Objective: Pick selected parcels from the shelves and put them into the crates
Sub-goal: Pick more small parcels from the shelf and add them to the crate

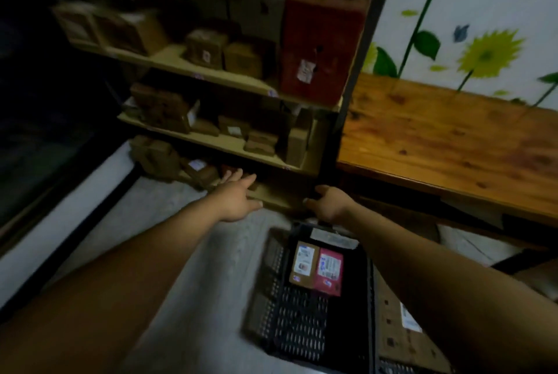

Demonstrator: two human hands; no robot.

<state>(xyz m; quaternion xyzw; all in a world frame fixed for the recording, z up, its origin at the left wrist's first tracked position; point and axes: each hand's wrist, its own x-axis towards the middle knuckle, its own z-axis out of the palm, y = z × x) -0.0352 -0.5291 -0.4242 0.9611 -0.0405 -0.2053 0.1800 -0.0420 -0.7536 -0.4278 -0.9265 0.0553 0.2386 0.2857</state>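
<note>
Near shelf point(279, 196), left hand point(238, 197) outspread

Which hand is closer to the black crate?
Right. The right hand is just beyond the far rim of the black crate; the left hand reaches farther left, toward the bottom shelf.

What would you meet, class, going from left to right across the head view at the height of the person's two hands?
left hand → right hand → wooden table
</note>
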